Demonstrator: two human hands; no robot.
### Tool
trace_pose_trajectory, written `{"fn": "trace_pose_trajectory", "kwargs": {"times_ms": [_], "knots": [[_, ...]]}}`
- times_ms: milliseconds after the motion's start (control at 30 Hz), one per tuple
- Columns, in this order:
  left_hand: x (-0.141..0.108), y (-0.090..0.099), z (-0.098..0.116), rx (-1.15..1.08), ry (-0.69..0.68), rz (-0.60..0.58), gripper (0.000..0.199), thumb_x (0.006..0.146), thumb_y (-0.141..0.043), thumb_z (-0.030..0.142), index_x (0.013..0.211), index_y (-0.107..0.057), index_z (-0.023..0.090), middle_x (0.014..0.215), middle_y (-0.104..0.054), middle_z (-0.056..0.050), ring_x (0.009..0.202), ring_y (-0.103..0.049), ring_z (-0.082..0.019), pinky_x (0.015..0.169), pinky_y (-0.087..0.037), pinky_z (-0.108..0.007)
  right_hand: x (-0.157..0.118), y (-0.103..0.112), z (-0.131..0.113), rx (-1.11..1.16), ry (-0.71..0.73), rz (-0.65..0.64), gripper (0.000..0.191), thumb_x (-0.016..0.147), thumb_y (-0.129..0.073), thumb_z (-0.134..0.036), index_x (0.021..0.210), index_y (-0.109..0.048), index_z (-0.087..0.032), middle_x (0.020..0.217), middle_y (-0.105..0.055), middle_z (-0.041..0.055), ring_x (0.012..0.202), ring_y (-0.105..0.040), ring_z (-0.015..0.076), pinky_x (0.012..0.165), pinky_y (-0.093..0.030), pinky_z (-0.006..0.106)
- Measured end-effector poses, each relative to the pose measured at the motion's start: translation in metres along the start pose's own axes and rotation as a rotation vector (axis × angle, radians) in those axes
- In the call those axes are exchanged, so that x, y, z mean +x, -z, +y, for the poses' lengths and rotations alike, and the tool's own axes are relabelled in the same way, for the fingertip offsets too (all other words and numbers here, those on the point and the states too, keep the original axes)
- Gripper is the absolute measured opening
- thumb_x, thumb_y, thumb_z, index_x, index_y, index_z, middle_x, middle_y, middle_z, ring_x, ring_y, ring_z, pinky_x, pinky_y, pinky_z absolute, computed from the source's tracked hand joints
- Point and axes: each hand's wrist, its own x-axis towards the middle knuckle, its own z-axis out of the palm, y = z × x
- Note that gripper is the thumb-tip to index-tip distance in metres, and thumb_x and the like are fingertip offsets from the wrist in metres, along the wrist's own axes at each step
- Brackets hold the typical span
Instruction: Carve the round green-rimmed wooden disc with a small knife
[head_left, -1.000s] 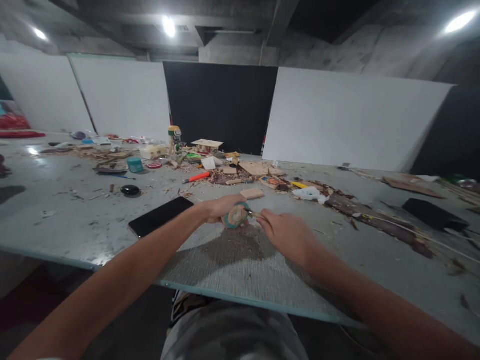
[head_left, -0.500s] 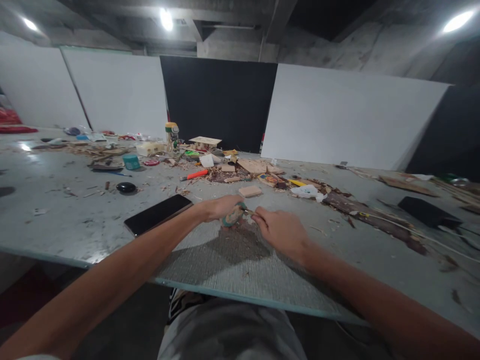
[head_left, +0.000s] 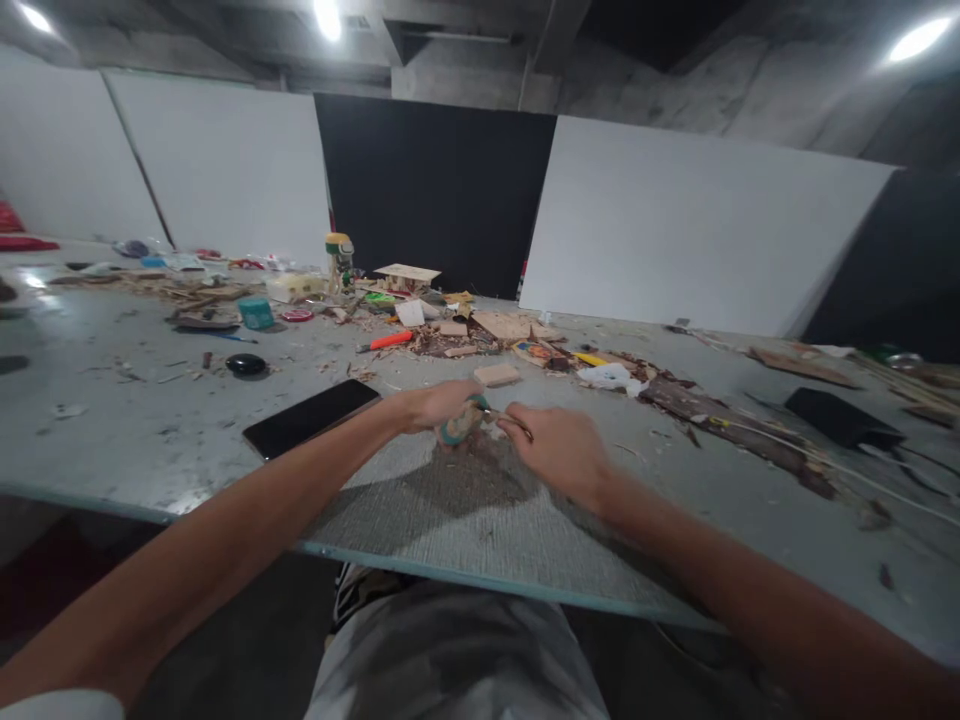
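Near the middle of the table, my left hand (head_left: 435, 404) is closed around a small pale wooden piece (head_left: 466, 421), mostly covered by the fingers. Teal bands show there; whether they wrap the fingers or the piece I cannot tell. My right hand (head_left: 564, 446) grips a thin carving tool (head_left: 516, 423) with a brownish handle. Its metal tip points left and meets or nearly meets the piece. Below both hands lies a textured grey mat-like patch (head_left: 450, 515) in shadow. A flat wooden block (head_left: 496, 375) rests just beyond the hands.
A black phone (head_left: 311, 418) lies left of my left forearm, with a black mouse-like object (head_left: 246, 364) behind it. Farther back are an orange-handled cutter (head_left: 390, 341), a teal tub (head_left: 256, 313) and wood scraps. Bark strips (head_left: 720, 422) and a black box (head_left: 841, 418) with cables lie right.
The view has shifted slightly, so the table's contents sit a little higher and farther left. In my right hand the tool is angled differently, with more handle showing. Both hands keep their hold.
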Motion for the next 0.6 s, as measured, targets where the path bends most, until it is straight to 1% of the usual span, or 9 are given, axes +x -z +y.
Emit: {"fn": "trace_pose_trajectory", "kwargs": {"times_ms": [67, 100, 200, 267, 333, 400, 467, 533, 600], "knots": [[-0.001, 0.0, 0.001, -0.041, 0.001, 0.011, 0.033, 0.083, -0.046, 0.042, 0.085, -0.061, 0.012, 0.069, -0.064, -0.009, 0.053, -0.056, -0.015, 0.048, -0.043, -0.026, -0.001, -0.001, 0.001, 0.102, 0.015, -0.019, 0.027, 0.094, -0.044, -0.038, 0.078, -0.056, -0.02, 0.069, -0.058, 0.0045, 0.059, -0.049, 0.0154, 0.056, -0.029, 0.027], [-0.003, 0.0, 0.003, -0.052, -0.01, 0.009, 0.034, 0.083, -0.047, 0.042, 0.085, -0.062, 0.011, 0.071, -0.064, -0.01, 0.053, -0.056, -0.015, 0.048, -0.043, -0.025, 0.0, -0.002, 0.001, 0.249, 0.006, -0.092, 0.03, 0.095, -0.041, -0.04, 0.076, -0.053, -0.02, 0.063, -0.053, 0.0021, 0.054, -0.044, 0.0136, 0.053, -0.029, 0.025], [-0.006, 0.003, 0.007, -0.089, -0.084, -0.043, 0.039, 0.086, -0.045, 0.043, 0.089, -0.064, 0.01, 0.084, -0.068, -0.013, 0.058, -0.059, -0.016, 0.048, -0.043, -0.024, 0.001, -0.002, 0.005, 0.756, -0.11, -0.451, 0.041, 0.098, -0.021, -0.049, 0.075, -0.044, -0.023, 0.049, -0.026, -0.0077, 0.039, -0.021, 0.0111, 0.041, -0.026, 0.023], [-0.006, 0.003, 0.007, -0.114, -0.134, -0.07, 0.041, 0.087, -0.043, 0.045, 0.094, -0.066, 0.012, 0.091, -0.07, -0.014, 0.062, -0.061, -0.016, 0.049, -0.044, -0.024, 0.002, -0.002, 0.006, 0.886, -0.148, -0.561, 0.044, 0.098, -0.016, -0.052, 0.076, -0.042, -0.024, 0.047, -0.017, -0.01, 0.038, -0.014, 0.0114, 0.037, -0.024, 0.023], [-0.005, 0.003, 0.006, -0.114, -0.137, -0.07, 0.039, 0.087, -0.045, 0.044, 0.092, -0.066, 0.012, 0.088, -0.07, -0.013, 0.062, -0.061, -0.016, 0.05, -0.044, -0.024, 0.003, -0.002, 0.007, 0.843, -0.12, -0.487, 0.041, 0.097, -0.027, -0.052, 0.073, -0.043, -0.023, 0.048, -0.025, -0.0078, 0.04, -0.02, 0.0111, 0.039, -0.023, 0.023], [-0.001, 0.003, 0.003, -0.104, -0.093, -0.065, 0.033, 0.083, -0.051, 0.04, 0.085, -0.066, 0.011, 0.076, -0.068, -0.011, 0.056, -0.058, -0.014, 0.048, -0.043, -0.023, 0.003, -0.002, 0.007, 0.64, -0.06, -0.27, 0.036, 0.095, -0.041, -0.045, 0.069, -0.046, -0.021, 0.055, -0.041, -0.0022, 0.047, -0.032, 0.0112, 0.045, -0.023, 0.024], [0.005, 0.005, 0.0, -0.221, -0.036, -0.11, 0.04, 0.086, -0.043, 0.042, 0.087, -0.067, 0.011, 0.077, -0.069, -0.012, 0.06, -0.062, -0.018, 0.048, -0.045, -0.026, 0.002, -0.002, 0.006, 0.349, 0.01, -0.034, 0.03, 0.093, -0.047, -0.038, 0.069, -0.051, -0.02, 0.066, -0.053, 0.0027, 0.055, -0.039, 0.0126, 0.051, -0.021, 0.027], [0.01, 0.01, -0.003, -0.338, 0.024, -0.14, 0.046, 0.087, -0.037, 0.046, 0.09, -0.068, 0.011, 0.083, -0.07, -0.014, 0.063, -0.064, -0.021, 0.047, -0.046, -0.028, 0.001, 0.0, 0.007, 0.115, 0.06, 0.091, 0.027, 0.093, -0.048, -0.037, 0.074, -0.057, -0.02, 0.068, -0.057, 0.0035, 0.058, -0.041, 0.0138, 0.054, -0.02, 0.029], [0.014, 0.017, -0.005, -0.37, 0.125, -0.183, 0.049, 0.085, -0.04, 0.049, 0.09, -0.069, 0.01, 0.089, -0.071, -0.017, 0.065, -0.066, -0.022, 0.046, -0.047, -0.029, 0.001, 0.004, 0.01, 0.058, 0.069, 0.161, 0.027, 0.093, -0.049, -0.039, 0.076, -0.058, -0.02, 0.065, -0.056, 0.0025, 0.057, -0.042, 0.0142, 0.055, -0.021, 0.029]]}}
